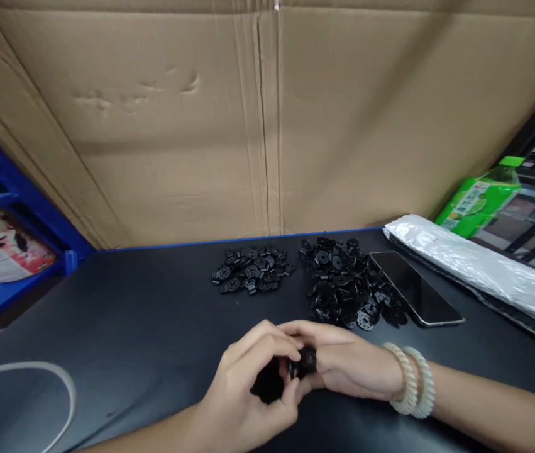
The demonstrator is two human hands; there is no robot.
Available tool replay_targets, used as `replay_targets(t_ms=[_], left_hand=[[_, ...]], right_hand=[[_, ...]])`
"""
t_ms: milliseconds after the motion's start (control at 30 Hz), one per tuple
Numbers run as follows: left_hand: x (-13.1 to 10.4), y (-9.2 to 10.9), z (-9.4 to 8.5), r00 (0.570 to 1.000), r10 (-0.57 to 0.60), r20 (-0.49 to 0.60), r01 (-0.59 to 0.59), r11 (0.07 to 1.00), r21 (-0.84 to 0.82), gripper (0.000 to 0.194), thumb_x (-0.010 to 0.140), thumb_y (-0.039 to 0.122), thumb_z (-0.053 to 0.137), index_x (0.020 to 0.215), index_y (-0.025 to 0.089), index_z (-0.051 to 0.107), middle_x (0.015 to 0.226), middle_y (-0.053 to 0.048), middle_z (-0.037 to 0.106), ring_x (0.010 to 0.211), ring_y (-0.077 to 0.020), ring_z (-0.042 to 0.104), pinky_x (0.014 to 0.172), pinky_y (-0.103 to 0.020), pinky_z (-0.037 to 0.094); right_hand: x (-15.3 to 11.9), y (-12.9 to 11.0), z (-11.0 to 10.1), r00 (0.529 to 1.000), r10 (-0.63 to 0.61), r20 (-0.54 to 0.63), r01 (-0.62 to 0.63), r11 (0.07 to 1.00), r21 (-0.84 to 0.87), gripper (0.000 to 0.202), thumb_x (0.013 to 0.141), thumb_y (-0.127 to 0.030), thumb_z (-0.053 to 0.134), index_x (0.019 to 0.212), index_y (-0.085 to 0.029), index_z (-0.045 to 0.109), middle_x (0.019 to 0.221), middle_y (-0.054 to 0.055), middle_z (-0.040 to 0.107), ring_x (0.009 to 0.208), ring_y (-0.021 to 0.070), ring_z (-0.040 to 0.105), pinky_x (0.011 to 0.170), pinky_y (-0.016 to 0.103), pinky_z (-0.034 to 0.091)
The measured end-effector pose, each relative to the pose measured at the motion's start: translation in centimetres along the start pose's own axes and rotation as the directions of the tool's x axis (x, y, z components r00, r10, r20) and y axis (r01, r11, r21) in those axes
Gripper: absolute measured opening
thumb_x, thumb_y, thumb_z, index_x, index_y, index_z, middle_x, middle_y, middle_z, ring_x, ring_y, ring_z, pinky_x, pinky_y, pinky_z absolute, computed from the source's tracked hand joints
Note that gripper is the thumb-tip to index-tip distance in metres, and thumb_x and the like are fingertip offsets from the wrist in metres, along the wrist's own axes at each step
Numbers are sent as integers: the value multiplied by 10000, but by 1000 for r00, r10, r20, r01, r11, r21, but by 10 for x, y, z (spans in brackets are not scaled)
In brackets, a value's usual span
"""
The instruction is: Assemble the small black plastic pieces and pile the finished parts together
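Both hands meet low in the middle of the head view, around a small black plastic part (308,360). My left hand (248,384) pinches the part's left side between thumb and fingers. Wrapped about its right side is my right hand (342,362), which has two pale coiled bands at the wrist. Fingers hide much of the part, so its full shape cannot be made out. Beyond the hands lie a smaller pile of black perforated disc-shaped parts (253,269) and, to its right, a larger pile of similar black parts (342,283).
A dark-screened phone (415,286) lies against the larger pile. Right of it are a silvery plastic package (474,267) and a green bottle (479,198). Cardboard (177,126) stands along the back edge of the black table (121,314). A white cable (66,384) loops at the left.
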State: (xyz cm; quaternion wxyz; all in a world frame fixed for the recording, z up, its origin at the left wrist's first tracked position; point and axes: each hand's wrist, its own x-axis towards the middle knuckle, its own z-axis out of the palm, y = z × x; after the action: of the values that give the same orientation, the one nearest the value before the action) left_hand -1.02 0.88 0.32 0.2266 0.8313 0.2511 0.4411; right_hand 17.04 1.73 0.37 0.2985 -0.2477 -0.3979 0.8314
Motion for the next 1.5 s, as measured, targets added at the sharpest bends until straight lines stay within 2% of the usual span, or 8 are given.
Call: replay_targets(t_ms=[233,433,600,733,800,967,1300,1500], left_hand=[[2,-3,-7,974,199,111,-224,919,324,369,725,-22,551,1003,180,685,960,-71,674,984,-213,606,925,-383,522],[-1,-11,-3,931,274,242,-360,807,469,435,756,46,517,1132,217,654,1093,-12,706,1052,-236,614,976,-448,497],[-1,-12,-5,922,209,325,-350,808,474,423,776,79,510,1157,217,631,1220,-28,657,1133,-226,593,970,-404,514],[-2,-13,-6,936,162,311,-289,857,426,367,765,75,525,1080,212,655,1213,-57,654,1137,-215,593,976,-375,513],[-4,-13,-5,943,136,305,-258,876,407,347,755,64,528,1036,213,666,1204,-61,656,1135,-219,594,968,-367,520],[-5,-12,-5,945,131,300,-243,896,371,320,742,61,532,985,211,677,1137,-63,681,1076,-218,622,916,-335,552],[1,-23,-22,952,-128,277,-87,757,648,426,816,237,565,1238,188,568,1406,-160,465,1311,-366,404,985,-600,429],[1,-28,-22,930,-211,301,-55,731,680,630,800,345,612,1382,199,424,1517,-167,284,1378,-397,265,1035,-633,330]], right_hand=[[-16,-23,-12,981,-192,-40,168,928,-333,362,804,-112,546,1159,-185,548,1069,66,622,883,134,619,800,330,531],[-23,-28,-6,911,-407,-70,183,549,-816,216,934,-242,451,991,-181,651,960,33,685,641,79,592,645,230,499],[-29,-38,-9,766,-628,141,262,105,-959,245,940,-135,389,1018,-194,614,980,52,622,925,143,583,841,281,470],[-34,-63,-37,580,-806,116,21,-128,-992,303,927,-118,341,1068,-213,592,1031,85,505,950,186,527,832,348,467],[-35,-75,-54,528,-848,45,-111,-122,-986,291,933,-155,347,1068,-215,598,998,82,477,936,199,513,856,384,455],[-33,-87,-80,593,-797,-115,-216,-20,-976,316,903,-255,465,1203,-195,543,947,63,477,716,159,496,749,377,483],[-36,-77,-55,512,-858,-38,-26,29,-999,249,947,-262,401,807,-189,594,848,44,563,797,171,541,741,327,410],[-37,-46,-21,658,-750,70,224,105,-969,411,966,-235,337,596,-176,508,651,23,507,639,141,490,624,300,377]])
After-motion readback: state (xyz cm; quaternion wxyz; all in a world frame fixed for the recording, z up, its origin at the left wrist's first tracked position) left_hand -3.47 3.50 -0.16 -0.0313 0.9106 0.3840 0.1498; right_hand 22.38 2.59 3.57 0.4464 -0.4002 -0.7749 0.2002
